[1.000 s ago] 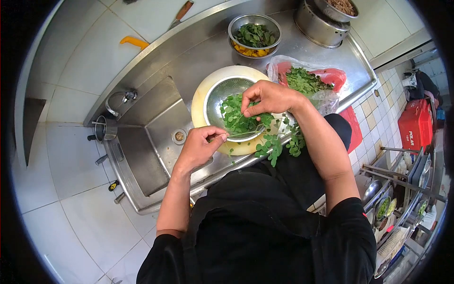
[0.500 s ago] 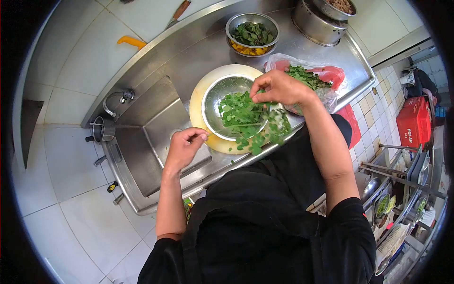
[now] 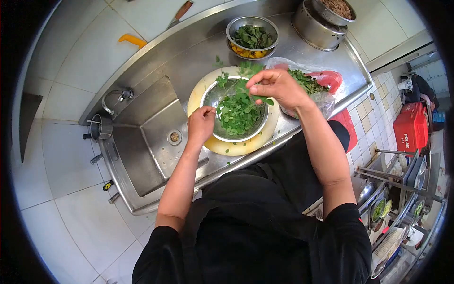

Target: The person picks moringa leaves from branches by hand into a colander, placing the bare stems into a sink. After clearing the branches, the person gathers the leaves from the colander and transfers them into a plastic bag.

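A metal colander (image 3: 263, 124) with loose green leaves (image 3: 236, 113) in it rests on a round yellowish board (image 3: 227, 148). Over its right side my right hand (image 3: 279, 88) is closed, thumb against forefinger, on a leafy green sprig (image 3: 250, 70) that is partly blurred and spreads above the far rim. My left hand (image 3: 202, 124) is at the colander's left rim, fingers pinched together; what they hold, if anything, is too small to make out. Right of the colander lies a plastic bag (image 3: 323, 102) with more greens (image 3: 306, 81).
Behind the colander stand stacked bowls (image 3: 253, 38) with dark leaves and yellow pieces. A large pot (image 3: 318, 26) is at the back right. The sink basin (image 3: 151, 142) and tap (image 3: 113, 102) are left. Beyond the rim lie a yellow handle (image 3: 132, 40) and a wooden-handled tool (image 3: 182, 11).
My left hand has moved up and right to the colander's rim. The sprig now points away over the far rim instead of hanging toward the near edge. The colander's leaves show more fully.
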Demonstrator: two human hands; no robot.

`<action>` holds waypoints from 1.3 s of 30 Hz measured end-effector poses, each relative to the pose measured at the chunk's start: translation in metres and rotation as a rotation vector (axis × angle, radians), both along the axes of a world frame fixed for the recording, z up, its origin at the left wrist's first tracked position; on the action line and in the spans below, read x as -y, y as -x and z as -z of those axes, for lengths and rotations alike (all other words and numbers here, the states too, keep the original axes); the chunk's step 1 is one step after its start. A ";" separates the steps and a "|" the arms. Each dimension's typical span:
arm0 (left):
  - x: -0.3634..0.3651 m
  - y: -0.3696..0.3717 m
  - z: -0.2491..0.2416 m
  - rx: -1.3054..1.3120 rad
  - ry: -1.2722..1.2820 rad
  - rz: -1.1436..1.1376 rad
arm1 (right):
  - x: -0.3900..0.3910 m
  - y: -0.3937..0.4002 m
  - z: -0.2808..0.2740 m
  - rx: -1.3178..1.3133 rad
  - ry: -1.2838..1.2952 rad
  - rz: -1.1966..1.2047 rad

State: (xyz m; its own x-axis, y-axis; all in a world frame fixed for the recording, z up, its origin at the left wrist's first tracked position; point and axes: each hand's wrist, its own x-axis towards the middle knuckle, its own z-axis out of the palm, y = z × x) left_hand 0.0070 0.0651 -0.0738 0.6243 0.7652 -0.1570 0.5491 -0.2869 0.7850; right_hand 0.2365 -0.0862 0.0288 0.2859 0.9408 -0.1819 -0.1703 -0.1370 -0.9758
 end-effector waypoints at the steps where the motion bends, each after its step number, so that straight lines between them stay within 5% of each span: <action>1: 0.002 -0.001 0.001 -0.043 -0.110 0.007 | -0.001 0.005 0.004 -0.046 -0.019 -0.016; 2: 0.001 0.000 0.007 -0.047 -0.108 0.012 | -0.002 0.008 0.008 -0.092 -0.037 -0.031; 4: 0.003 0.001 0.008 0.006 -0.546 0.018 | -0.001 0.011 0.012 -0.137 -0.050 -0.051; 8: 0.024 -0.002 -0.056 0.166 -0.295 -0.036 | -0.001 0.019 0.012 -0.199 -0.074 -0.088; 10: 0.029 -0.001 -0.079 0.419 -0.091 0.173 | -0.002 0.024 0.013 -0.220 -0.093 -0.116; 17: 0.038 -0.009 -0.110 0.535 -0.118 0.379 | -0.005 0.039 0.014 -0.282 -0.110 -0.166; 20: 0.038 -0.010 -0.105 0.469 -0.316 0.412 | -0.006 0.040 0.023 -0.258 -0.013 -0.168; 27: 0.029 -0.009 -0.070 0.426 -0.319 0.324 | -0.005 0.039 0.017 -0.284 0.115 -0.130; 29: 0.028 -0.007 -0.060 0.476 0.105 0.198 | -0.004 0.039 0.013 -0.385 0.177 -0.107; 32: 0.025 -0.009 -0.064 0.627 0.397 0.094 | -0.005 0.041 0.008 -0.342 0.134 -0.064; 35: 0.019 -0.007 -0.064 0.637 0.545 0.014 | -0.005 0.043 0.008 -0.060 0.051 -0.082; 39: 0.018 -0.006 -0.068 0.647 0.684 -0.074 | -0.005 0.042 0.016 -0.006 -0.065 -0.016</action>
State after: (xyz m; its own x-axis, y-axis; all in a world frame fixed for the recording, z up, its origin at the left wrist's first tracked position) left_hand 0.0134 0.0470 -0.0061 0.7006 0.6766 -0.2266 -0.0539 0.3668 0.9287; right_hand 0.1949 -0.0816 0.0133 0.2699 0.9552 -0.1215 -0.1743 -0.0757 -0.9818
